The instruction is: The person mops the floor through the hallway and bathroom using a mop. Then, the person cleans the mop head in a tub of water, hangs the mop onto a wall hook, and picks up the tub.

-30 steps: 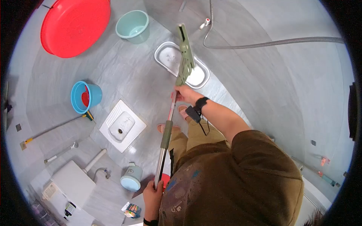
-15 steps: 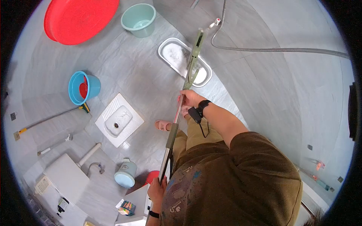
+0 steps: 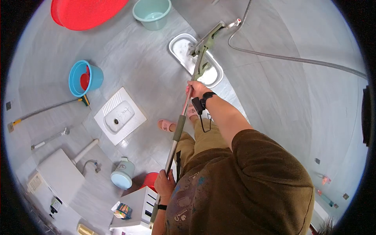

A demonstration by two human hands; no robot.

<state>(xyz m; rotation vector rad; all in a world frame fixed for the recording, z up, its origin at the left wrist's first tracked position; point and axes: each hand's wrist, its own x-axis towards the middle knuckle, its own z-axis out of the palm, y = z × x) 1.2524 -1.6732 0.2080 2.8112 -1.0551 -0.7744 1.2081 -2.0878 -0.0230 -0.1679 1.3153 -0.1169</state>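
Grasping one mop pole [image 3: 179,129], two hands: right hand [image 3: 198,89] clenched near the green mop head [image 3: 210,38], left hand [image 3: 165,183] farther down. The head, over one grey-rimmed basin [image 3: 182,47], has swung crosswise since the earlier frame. One red tub [image 3: 88,13] is cut off; pole end obscured.

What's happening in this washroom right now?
A person is holding a long mop by its pole, the right hand gripping it near the green mop head and the left hand lower down, near the body. The head is over the oblong tub on the floor, its far end close to the wall tap; whether it touches the tub is hard to tell. A blue bucket stands off to the left, near the squat toilet.
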